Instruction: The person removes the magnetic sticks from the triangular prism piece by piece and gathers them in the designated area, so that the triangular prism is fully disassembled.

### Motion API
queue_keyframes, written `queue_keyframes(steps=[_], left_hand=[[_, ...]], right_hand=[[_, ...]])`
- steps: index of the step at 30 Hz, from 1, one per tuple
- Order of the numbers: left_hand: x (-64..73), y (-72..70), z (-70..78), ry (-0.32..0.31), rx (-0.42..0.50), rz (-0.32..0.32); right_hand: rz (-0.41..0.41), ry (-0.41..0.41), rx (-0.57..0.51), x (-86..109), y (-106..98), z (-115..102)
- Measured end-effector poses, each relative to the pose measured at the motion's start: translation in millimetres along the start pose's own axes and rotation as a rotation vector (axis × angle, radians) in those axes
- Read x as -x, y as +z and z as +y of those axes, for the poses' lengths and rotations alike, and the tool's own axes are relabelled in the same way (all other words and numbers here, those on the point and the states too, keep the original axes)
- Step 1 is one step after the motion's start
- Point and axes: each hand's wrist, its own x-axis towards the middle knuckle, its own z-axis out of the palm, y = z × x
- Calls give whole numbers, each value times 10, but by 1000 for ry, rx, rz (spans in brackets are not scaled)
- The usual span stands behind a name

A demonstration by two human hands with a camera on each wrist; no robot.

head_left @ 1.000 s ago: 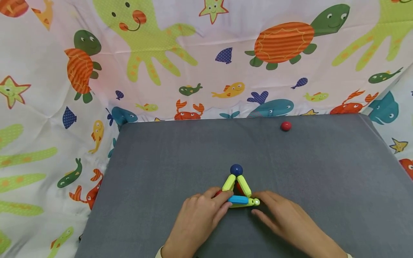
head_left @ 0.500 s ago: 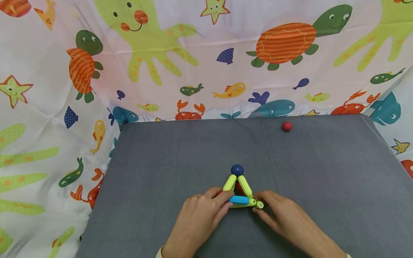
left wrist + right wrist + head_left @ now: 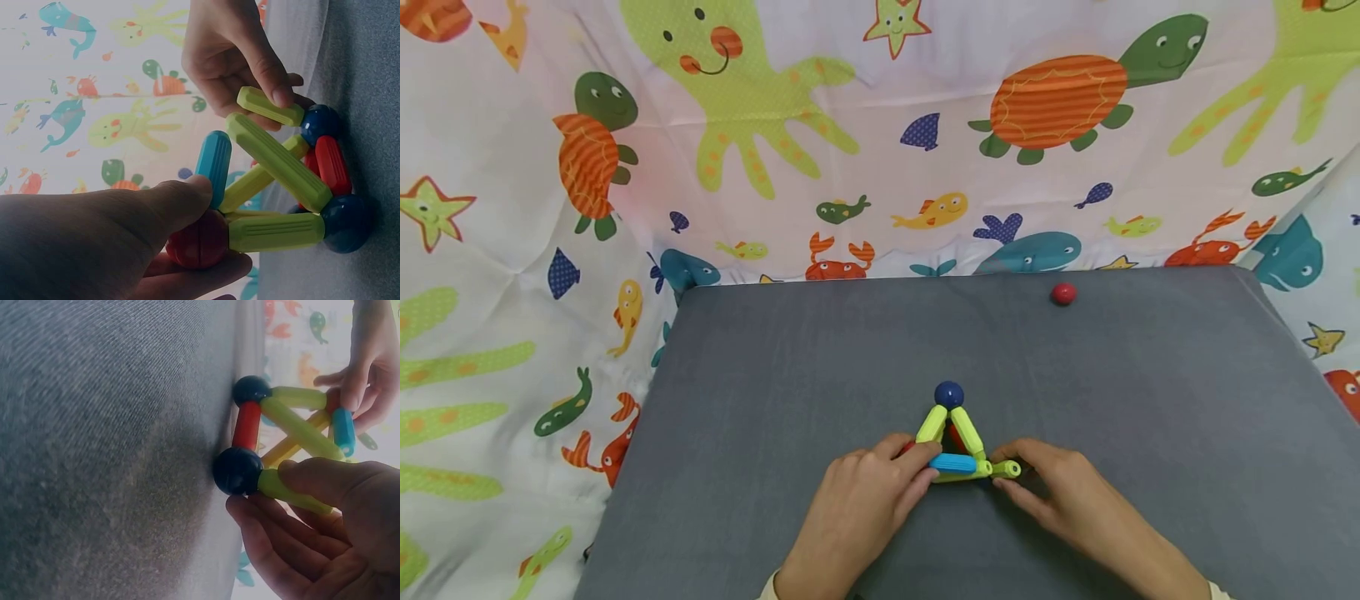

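Observation:
On the grey table stands a small frame of toy building sticks and balls, with a dark blue ball point(image 3: 949, 394) at its far end. My left hand point(image 3: 861, 504) grips the red ball point(image 3: 199, 240), the thumb touching the blue stick point(image 3: 214, 164) that rises from it. With thumb and fingers, my right hand point(image 3: 1071, 496) pinches a short yellow-green stick point(image 3: 270, 107). That stick meets a near dark blue ball point(image 3: 238, 471), from which a red stick point(image 3: 247, 426) runs to another dark blue ball point(image 3: 251, 391). Longer yellow-green sticks point(image 3: 278, 162) slant between the balls.
A loose red ball point(image 3: 1063, 293) lies near the back edge of the grey table point(image 3: 790, 358), right of centre. Behind and at the sides hangs a white curtain point(image 3: 865, 92) printed with sea animals.
The right hand's yellow-green stick has swung outward to the right, away from the blue stick's end. My left hand and the rest of the frame stay nearly in place.

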Motion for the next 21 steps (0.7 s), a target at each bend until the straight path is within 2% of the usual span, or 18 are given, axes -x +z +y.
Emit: queue_keyframes(steps=[7,21], left_hand=[[15,9,-10,1,3,0],[10,1,-2,4,-8,20]], right_hand=[[19,13,-44,-2,22,31],[34,62,-44,10,23,21]])
